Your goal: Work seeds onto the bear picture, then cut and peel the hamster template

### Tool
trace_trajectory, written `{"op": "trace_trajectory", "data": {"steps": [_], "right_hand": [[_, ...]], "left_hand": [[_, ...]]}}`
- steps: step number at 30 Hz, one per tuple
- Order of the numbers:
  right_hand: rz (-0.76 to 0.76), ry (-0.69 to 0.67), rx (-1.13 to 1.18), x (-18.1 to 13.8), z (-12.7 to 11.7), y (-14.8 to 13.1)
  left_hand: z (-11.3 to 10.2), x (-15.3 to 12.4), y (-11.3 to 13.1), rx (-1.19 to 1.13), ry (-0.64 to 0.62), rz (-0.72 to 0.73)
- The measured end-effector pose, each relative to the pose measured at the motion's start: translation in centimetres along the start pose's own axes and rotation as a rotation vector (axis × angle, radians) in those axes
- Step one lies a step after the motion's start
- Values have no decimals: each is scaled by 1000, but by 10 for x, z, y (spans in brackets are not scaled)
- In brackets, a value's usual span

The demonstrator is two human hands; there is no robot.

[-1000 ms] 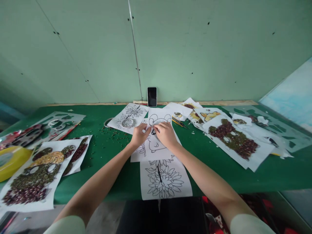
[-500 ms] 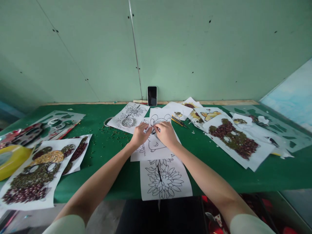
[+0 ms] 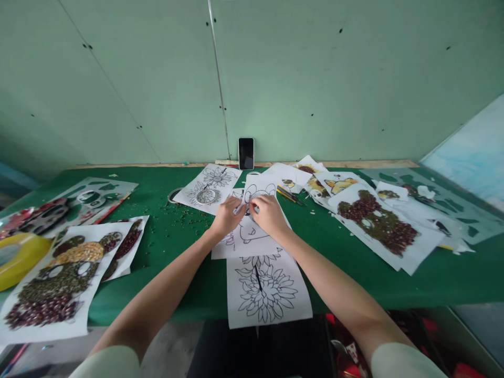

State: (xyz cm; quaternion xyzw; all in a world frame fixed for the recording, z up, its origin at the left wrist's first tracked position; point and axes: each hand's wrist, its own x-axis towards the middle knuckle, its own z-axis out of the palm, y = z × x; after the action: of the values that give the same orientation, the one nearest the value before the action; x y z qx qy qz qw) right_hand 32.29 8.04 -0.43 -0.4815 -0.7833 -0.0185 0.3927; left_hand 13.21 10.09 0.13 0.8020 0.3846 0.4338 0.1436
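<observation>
A white sheet with a cartoon animal outline [image 3: 252, 231] lies in the middle of the green table [image 3: 177, 241]. Both my hands rest on it, fingertips meeting near the drawing's face. My left hand [image 3: 225, 216] has its fingers curled and pinched against the paper. My right hand [image 3: 270, 215] is also curled, its fingertips pressed close to the left ones. What they pinch is too small to name. Nearer me, a black-and-white flower drawing [image 3: 265, 287] hangs over the table's front edge.
Bean-covered bear pictures lie at left [image 3: 59, 283] and right [image 3: 378, 223]. A phone [image 3: 246, 153] leans on the wall. Another flower sheet [image 3: 207, 189], loose beans [image 3: 185, 215], pencils [image 3: 287, 195], a yellow tape roll [image 3: 16, 257] and cut stencil sheets [image 3: 90, 197] surround the middle.
The hands have stayed on the animal drawing, with only small finger movements. The view has tilted slightly, so the sheets sit a little differently in frame.
</observation>
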Motion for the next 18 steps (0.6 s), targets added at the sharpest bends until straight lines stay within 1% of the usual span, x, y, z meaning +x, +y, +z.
{"op": "trace_trajectory", "data": {"steps": [14,18], "right_hand": [[111,36,128,3,0,3],[87,24,149,4,-1,3]], "left_hand": [[1,-1,4,-12,14,-31],[1,0,4,-7,30,-69]]}}
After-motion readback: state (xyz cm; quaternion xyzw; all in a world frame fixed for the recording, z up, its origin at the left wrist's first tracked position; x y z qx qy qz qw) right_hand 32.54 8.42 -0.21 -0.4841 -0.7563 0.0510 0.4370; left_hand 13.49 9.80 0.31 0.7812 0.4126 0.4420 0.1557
